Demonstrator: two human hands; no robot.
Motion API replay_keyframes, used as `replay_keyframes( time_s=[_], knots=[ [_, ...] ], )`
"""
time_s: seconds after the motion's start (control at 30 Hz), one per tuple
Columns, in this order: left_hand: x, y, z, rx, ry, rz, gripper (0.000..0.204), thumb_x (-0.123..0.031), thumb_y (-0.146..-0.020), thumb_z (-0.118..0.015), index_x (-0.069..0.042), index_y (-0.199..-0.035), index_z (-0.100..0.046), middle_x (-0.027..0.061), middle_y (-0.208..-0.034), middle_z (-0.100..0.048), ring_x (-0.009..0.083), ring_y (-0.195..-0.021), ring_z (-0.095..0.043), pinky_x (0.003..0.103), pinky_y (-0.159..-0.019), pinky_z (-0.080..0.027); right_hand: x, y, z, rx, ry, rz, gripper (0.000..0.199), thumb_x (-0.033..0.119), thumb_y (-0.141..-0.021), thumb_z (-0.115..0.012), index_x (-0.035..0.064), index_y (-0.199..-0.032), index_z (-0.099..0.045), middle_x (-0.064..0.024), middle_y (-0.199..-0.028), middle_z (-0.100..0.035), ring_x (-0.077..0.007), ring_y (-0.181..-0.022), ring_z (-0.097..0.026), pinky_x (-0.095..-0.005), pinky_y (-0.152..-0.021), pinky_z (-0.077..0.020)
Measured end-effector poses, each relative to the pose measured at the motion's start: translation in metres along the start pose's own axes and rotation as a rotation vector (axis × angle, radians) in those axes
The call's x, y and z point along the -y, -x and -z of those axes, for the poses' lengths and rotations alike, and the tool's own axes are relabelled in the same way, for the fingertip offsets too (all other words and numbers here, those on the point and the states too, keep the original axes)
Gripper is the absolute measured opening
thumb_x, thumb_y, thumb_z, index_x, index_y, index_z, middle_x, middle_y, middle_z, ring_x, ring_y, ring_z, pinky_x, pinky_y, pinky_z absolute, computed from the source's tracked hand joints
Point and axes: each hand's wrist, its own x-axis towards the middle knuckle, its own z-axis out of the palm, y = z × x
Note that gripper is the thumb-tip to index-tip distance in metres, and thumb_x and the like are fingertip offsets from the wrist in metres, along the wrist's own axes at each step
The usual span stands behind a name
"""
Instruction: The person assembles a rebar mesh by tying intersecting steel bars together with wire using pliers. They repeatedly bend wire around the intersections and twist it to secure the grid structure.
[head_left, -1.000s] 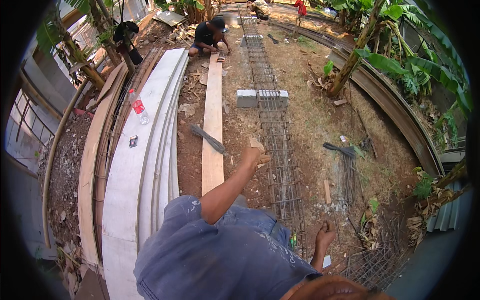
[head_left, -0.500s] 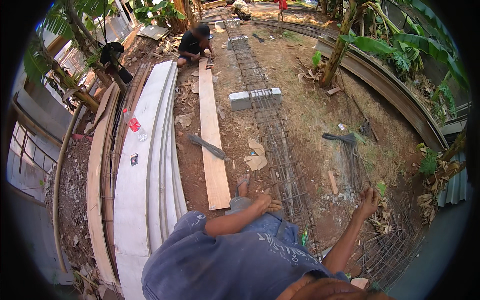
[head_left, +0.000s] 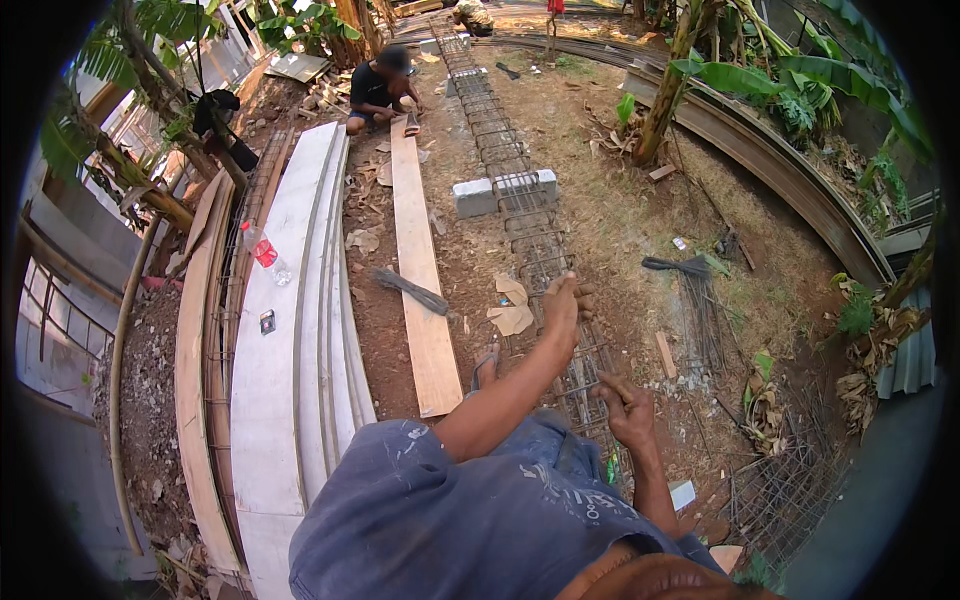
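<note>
A long rebar cage (head_left: 510, 165) of rods and stirrups runs from beside my legs toward the far end of the yard. My left hand (head_left: 565, 305) is over its near part with the fingers stretched to the right and apart; I see nothing in it, and cannot tell whether it touches the rods. Lower down, close to the cage's right side, my right hand (head_left: 627, 415) is closed, one finger pointing out to the left. Anything between its fingers is too small to make out. A bundle of dark wire (head_left: 675, 265) lies on the ground farther right.
Concrete blocks (head_left: 474, 197) prop the cage. At left, another wire bundle (head_left: 412, 290) lies across a plank (head_left: 425, 350), near stacked white boards (head_left: 270, 380) bearing a bottle (head_left: 262, 247). A person (head_left: 378, 90) squats at the plank's far end. Tangled rods (head_left: 785, 505) lie at right.
My left hand has moved forward and up over the cage. My right hand has come in leftward from above the wires on the right to the cage's edge.
</note>
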Motion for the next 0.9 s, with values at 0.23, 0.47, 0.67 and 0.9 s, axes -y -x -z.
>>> replay_keyframes(
  time_s=[0.23,0.47,0.67,0.9],
  knots=[
    [-0.007,0.01,0.001,-0.2,0.057,-0.281,0.02,-0.021,-0.099,-0.052,-0.002,-0.105,-0.056,0.0064,-0.078,-0.06,0.0098,-0.05,-0.052,0.026,-0.041,-0.042,0.01,0.032,-0.031,-0.086,-0.329,-0.267,0.028,0.008,-0.093,-0.054,-0.0004,-0.119,-0.061,-0.0083,-0.091,-0.069,-0.0127,-0.081,-0.063,-0.0264,-0.073,-0.0497],
    [-0.027,0.015,-0.003,-0.104,-0.075,-0.427,0.014,-0.016,-0.095,-0.057,-0.004,-0.091,-0.055,0.005,-0.076,-0.057,0.0125,-0.054,-0.055,0.028,-0.045,-0.048,-0.002,0.025,-0.01,-0.29,-0.33,-0.337,0.025,0.012,-0.095,-0.054,0.0005,-0.115,-0.063,-0.0047,-0.08,-0.065,-0.0109,-0.076,-0.059,-0.0267,-0.07,-0.047],
    [-0.018,0.015,0.037,-0.387,-0.011,-0.195,0.004,-0.004,-0.088,-0.052,-0.002,-0.091,-0.052,0.0101,-0.075,-0.057,0.0199,-0.057,-0.06,0.032,-0.047,-0.05,0.012,0.024,-0.012,-0.192,0.193,-0.034,0.018,0.01,-0.089,-0.061,0.0022,-0.103,-0.069,-0.0134,-0.082,-0.069,-0.0213,-0.074,-0.066,-0.0313,-0.068,-0.0509],
    [-0.016,0.003,0.07,-0.527,0.177,-0.34,0.012,-0.006,-0.084,-0.051,-0.004,-0.095,-0.05,0.0081,-0.072,-0.053,0.0177,-0.053,-0.053,0.03,-0.042,-0.043,0.024,0.03,-0.039,0.002,0.145,-0.083,0.022,0.007,-0.087,-0.063,0.0029,-0.107,-0.07,-0.0126,-0.082,-0.071,-0.0203,-0.069,-0.068,-0.0321,-0.064,-0.0532]
  ],
)
